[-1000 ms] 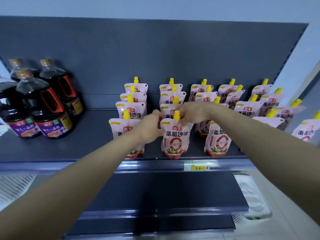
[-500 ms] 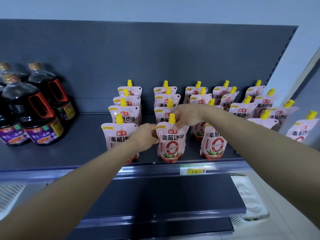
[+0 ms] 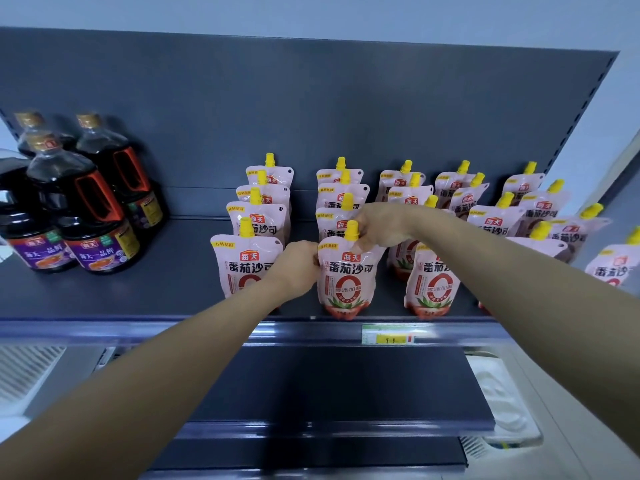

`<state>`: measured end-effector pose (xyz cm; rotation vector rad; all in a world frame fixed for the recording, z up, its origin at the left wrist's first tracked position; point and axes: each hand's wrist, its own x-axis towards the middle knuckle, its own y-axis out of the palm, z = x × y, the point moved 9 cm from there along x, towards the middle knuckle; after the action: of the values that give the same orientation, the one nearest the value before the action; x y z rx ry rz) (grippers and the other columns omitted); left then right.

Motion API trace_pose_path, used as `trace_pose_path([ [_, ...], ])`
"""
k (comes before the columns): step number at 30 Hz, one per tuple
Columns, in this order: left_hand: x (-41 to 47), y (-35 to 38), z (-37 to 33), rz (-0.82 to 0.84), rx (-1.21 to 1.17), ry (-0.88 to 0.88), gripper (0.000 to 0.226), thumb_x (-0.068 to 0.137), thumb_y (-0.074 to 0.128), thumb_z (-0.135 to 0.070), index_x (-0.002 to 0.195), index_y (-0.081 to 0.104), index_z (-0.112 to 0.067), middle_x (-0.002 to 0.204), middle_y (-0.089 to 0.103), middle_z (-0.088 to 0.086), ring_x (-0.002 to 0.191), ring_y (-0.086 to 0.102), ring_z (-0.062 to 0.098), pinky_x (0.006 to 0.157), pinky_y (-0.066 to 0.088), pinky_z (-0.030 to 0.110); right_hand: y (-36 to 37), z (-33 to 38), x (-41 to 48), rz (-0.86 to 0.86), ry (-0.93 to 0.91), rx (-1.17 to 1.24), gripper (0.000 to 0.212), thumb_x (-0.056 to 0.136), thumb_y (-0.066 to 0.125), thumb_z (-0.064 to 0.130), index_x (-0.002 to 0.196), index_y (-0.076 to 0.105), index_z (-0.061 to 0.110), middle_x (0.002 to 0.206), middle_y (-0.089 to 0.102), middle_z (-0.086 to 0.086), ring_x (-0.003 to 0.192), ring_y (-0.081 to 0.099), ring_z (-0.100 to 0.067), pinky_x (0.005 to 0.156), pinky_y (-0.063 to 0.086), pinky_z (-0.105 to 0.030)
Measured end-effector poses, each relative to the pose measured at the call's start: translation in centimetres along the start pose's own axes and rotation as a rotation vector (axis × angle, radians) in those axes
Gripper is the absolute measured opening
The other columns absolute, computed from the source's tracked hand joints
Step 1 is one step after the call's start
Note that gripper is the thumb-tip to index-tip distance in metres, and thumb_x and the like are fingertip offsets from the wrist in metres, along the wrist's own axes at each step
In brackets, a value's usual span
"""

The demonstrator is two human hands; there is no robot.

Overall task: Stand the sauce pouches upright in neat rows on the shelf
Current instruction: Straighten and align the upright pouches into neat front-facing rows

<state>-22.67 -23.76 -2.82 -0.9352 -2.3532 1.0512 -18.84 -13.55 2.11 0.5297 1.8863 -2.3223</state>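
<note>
The dark shelf [image 3: 104, 299] carries soy sauce bottles [image 3: 100, 216] at its left end and rows of upright sauce pouches toward its right. At the shelf's front edge stands the front pouch [image 3: 348, 282]. The right hand [image 3: 381, 225] pinches its top right corner beside the yellow spout [image 3: 351, 231]; the left hand [image 3: 299, 268], fingers curled, grips its left edge. It looks soft and floppy, so steadying the stiffer top seam seems wisest.

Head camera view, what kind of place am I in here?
Most likely a grocery store aisle. A dark metal shelf carries a price tag on its front rail, with identical sauce pouches faced in rows and matching dark sauce bottles alongside.
</note>
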Motion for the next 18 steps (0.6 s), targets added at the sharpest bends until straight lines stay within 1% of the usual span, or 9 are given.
trace_pose_path([
  [4,-1.0,-1.7,-0.6,-0.042,0.109,0.009,0.011,0.088,0.052,-0.003,0.090,0.063,-0.002,0.090,0.068,0.015,0.082,0.062,0.027,0.076,0.052,0.037,-0.1,0.0,-0.3,0.004,-0.015,0.005,0.031,0.090,0.061,0.021,0.115,0.064,0.002,0.119,0.066,-0.014,0.112,0.060,-0.031,0.103,0.045,-0.045],
  [6,-1.7,-3.7,-1.7,-0.093,0.093,0.077,0.006,0.087,0.056,-0.005,0.088,0.062,-0.005,0.084,0.066,0.009,0.077,0.062,0.023,0.074,0.052,0.037,-0.3,0.0,-0.5,0.010,-0.031,0.008,0.029,0.089,0.063,0.021,0.112,0.066,0.003,0.117,0.067,-0.014,0.111,0.061,-0.031,0.102,0.046,-0.046],
  [8,-2.5,-6.3,-2.8,-0.171,0.084,0.158,0.005,0.084,0.062,-0.007,0.089,0.061,-0.006,0.083,0.064,0.004,0.077,0.059,0.020,0.074,0.050,0.032,-0.6,-0.1,-0.8,0.013,-0.030,0.025,0.030,0.088,0.064,0.022,0.111,0.066,0.004,0.116,0.068,-0.013,0.111,0.062,-0.031,0.102,0.046,-0.047],
  [10,-3.0,-9.0,-3.1,-0.248,0.171,0.213,0.018,0.080,0.068,-0.011,0.097,0.060,-0.009,0.092,0.060,0.004,0.085,0.054,0.020,0.079,0.045,0.031,-0.9,-0.1,-0.9,0.002,-0.025,0.054,0.031,0.088,0.064,0.024,0.112,0.066,0.005,0.117,0.068,-0.014,0.111,0.062,-0.030,0.102,0.046,-0.047],
  [12,-3.0,-11.0,-2.2,-0.279,0.332,0.193,0.038,0.076,0.073,-0.019,0.109,0.058,-0.009,0.105,0.055,0.008,0.100,0.049,0.026,0.091,0.038,0.038,-1.1,0.1,-1.1,-0.015,-0.030,0.069,0.032,0.089,0.063,0.025,0.110,0.065,0.001,0.114,0.068,-0.013,0.109,0.062,-0.029,0.102,0.045,-0.046],
  [13,-3.0,-11.7,-1.2,-0.262,0.392,0.142,0.046,0.074,0.074,-0.023,0.114,0.056,-0.010,0.110,0.054,0.009,0.106,0.046,0.028,0.094,0.035,0.040,-1.2,0.3,-1.1,-0.025,-0.038,0.078,0.032,0.089,0.062,0.026,0.104,0.065,-0.002,0.106,0.069,-0.011,0.102,0.062,-0.028,0.101,0.046,-0.043],
  [15,-2.8,-12.1,1.0,-0.167,0.389,0.016,0.048,0.074,0.075,-0.025,0.115,0.053,-0.010,0.111,0.055,0.009,0.106,0.050,0.030,0.094,0.040,0.042,-1.4,0.7,-1.2,-0.053,-0.047,0.085,0.030,0.090,0.061,0.028,0.083,0.059,0.000,0.082,0.055,-0.008,0.082,0.052,-0.024,0.084,0.045,-0.035],
  [16,-2.9,-11.8,2.0,-0.104,0.344,-0.029,0.040,0.075,0.073,-0.021,0.109,0.054,-0.011,0.106,0.058,0.010,0.101,0.054,0.031,0.090,0.045,0.044,-1.4,0.9,-1.2,-0.063,-0.042,0.074,0.030,0.091,0.060,0.030,0.076,0.054,0.004,0.075,0.048,-0.006,0.077,0.047,-0.023,0.076,0.040,-0.033],
  [18,-3.1,-11.1,3.1,-0.031,0.257,-0.063,0.024,0.078,0.068,-0.011,0.095,0.051,-0.013,0.093,0.061,0.010,0.088,0.059,0.031,0.083,0.050,0.046,-1.4,1.2,-1.3,-0.067,-0.036,0.042,0.032,0.092,0.059,0.031,0.071,0.049,0.009,0.071,0.042,-0.004,0.073,0.043,-0.021,0.070,0.036,-0.030],
])
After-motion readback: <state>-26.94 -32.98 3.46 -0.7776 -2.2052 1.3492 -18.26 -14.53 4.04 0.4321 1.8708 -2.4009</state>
